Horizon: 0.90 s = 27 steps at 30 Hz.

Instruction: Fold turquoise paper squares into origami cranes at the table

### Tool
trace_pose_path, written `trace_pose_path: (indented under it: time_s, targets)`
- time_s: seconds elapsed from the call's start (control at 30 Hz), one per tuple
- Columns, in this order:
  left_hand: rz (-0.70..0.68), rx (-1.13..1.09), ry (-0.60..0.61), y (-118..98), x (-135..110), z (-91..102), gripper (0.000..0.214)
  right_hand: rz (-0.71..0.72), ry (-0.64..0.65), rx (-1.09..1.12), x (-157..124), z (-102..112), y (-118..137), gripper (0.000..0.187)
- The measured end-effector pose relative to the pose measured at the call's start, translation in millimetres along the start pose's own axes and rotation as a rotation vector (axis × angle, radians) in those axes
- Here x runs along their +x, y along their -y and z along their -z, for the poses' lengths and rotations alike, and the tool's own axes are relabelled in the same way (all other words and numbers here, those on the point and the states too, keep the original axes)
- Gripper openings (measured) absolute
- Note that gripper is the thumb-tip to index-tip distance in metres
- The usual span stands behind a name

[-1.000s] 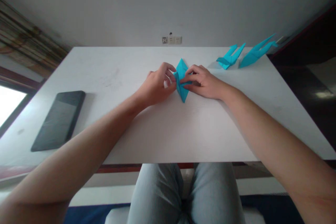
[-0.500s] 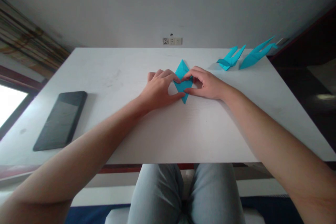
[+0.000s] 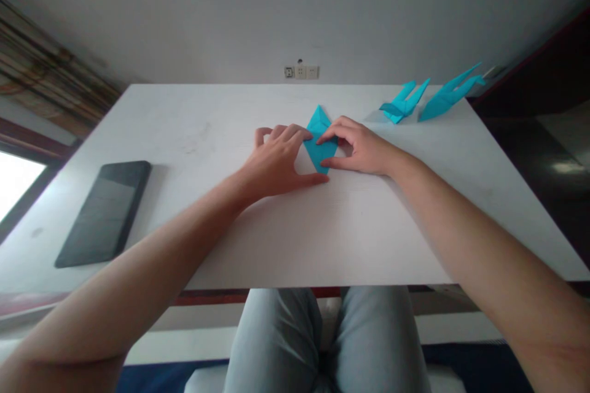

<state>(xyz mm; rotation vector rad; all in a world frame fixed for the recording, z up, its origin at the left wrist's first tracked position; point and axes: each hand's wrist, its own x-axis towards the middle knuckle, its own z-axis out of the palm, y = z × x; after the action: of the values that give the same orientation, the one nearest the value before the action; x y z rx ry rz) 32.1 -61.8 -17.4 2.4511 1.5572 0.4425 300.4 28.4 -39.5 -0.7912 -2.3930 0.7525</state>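
Note:
A sheet of blue origami paper (image 3: 318,124), folded into a diamond, lies flat on the white table (image 3: 276,233). My left hand (image 3: 279,163) is at its left side, index fingertip on the paper's edge and thumb stretched along the bottom tip, which it covers. From the right, my right hand (image 3: 359,146) presses the paper with bent fingers, its thumb on the lower right edge. Creases show in the upper part of the diamond. Farther back on the right stand two folded blue paper birds, a smaller crane (image 3: 401,105) and a longer one (image 3: 445,101).
A dark smartphone (image 3: 107,212) lies at the left of the table. Wall sockets (image 3: 301,72) sit just above the back edge. A patterned curtain (image 3: 41,61) hangs at the left, and my legs (image 3: 281,338) are below the front edge.
My left thumb has slid down from the paper's lower middle to its bottom tip, widening its gap from the index finger. My right hand stays nearly in place on the paper.

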Motion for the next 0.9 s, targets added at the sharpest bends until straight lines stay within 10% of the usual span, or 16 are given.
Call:
trace_pose_path:
  time_s: [0.4,0.53,0.9]
  targets:
    - [0.053,-0.008,-0.05,3,9,-1.3,0.039,-0.07,-0.117,-0.192,-1,-5,-10,0.044]
    - [0.06,-0.032,-0.061,8,10,-3.2,0.041,-0.187,-0.225,-0.253,-2,-8,-19,0.068]
    - [0.158,-0.094,-0.157,19,19,-14.6,0.039,-0.21,-0.157,-0.088,0,-6,-6,0.056]
